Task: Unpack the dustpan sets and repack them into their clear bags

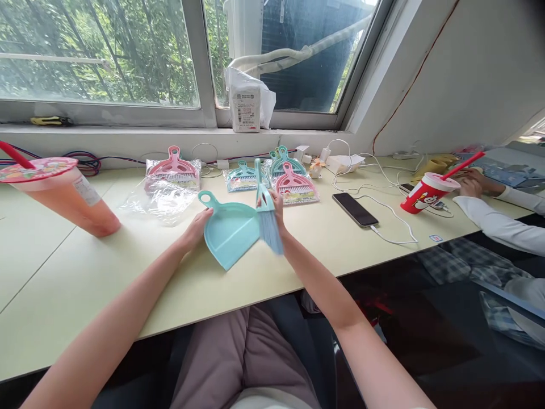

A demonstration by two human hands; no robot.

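A teal dustpan [232, 230] is held just above the table by its left edge, in my left hand [199, 226]. My right hand [277, 211] grips a teal brush [267, 218], its bluish bristles pointing down beside the dustpan's right edge. Behind them lie packaged sets: a pink one with crumpled clear wrap [174, 173] at the left, a small teal one [242, 177] in the middle, and a pink one [293, 183] in front of teal ones [283, 162] to the right.
A large orange drink cup [74, 199] leans at the left. On the right are a black phone [355, 209] on a white cable and a red cup [426, 193]. Another person's hands and white sleeves [502, 224] rest at the far right. A box [246, 109] stands on the sill.
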